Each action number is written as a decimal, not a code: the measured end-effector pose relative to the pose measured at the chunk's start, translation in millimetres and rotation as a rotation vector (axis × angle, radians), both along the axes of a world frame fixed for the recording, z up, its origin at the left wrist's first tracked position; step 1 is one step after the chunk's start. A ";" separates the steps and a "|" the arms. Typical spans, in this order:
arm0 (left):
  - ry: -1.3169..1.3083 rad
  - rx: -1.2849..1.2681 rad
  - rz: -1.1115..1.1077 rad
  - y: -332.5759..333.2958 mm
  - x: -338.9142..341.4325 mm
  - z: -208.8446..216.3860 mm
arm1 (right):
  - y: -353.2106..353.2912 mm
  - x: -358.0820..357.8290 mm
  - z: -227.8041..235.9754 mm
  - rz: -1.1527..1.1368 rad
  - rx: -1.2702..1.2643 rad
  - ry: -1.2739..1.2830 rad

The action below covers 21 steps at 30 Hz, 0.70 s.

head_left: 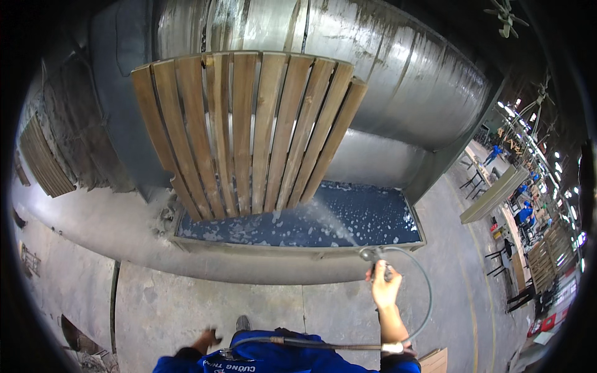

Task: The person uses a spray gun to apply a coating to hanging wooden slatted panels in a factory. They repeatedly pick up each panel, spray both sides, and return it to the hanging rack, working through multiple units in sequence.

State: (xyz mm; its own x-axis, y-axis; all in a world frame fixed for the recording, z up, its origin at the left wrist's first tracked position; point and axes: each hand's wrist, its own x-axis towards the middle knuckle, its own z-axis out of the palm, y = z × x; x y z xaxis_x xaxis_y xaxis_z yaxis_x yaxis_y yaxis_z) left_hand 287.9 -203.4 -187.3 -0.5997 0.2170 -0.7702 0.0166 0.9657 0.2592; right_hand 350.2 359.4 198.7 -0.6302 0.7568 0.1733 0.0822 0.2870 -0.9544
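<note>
My right hand (385,287) is closed round the grip of a spray gun (371,253). A pale mist leaves its nozzle toward the lower right end of a brown panel of wooden slats (264,130). The panel stands tilted in front of me, its slats running up and down with narrow gaps between them. From the gun a thin grey hose (429,292) loops down past my right forearm and across my blue jacket. Low beside my body, my left hand (208,339) hangs with its fingers apart, touching nothing.
Below the panel lies a long trough (298,247) of dark liquid with white foam. A wet metal wall (398,87) curves behind it. Another slatted panel (46,158) leans at far left. Workbenches, wooden panels (494,194) and people in blue are at right.
</note>
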 end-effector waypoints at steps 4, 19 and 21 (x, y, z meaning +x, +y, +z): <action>-0.276 -0.133 0.107 -65.5 70.6 -11.9 | -3.1 17.0 89.1 0.024 0.254 0.322; 0.442 0.709 0.922 80.1 -38.3 11.0 | -28.8 -56.2 -15.1 0.312 0.154 -0.213; 0.444 0.560 0.852 78.1 -16.3 9.6 | -34.1 -55.6 -27.2 0.366 0.141 -0.363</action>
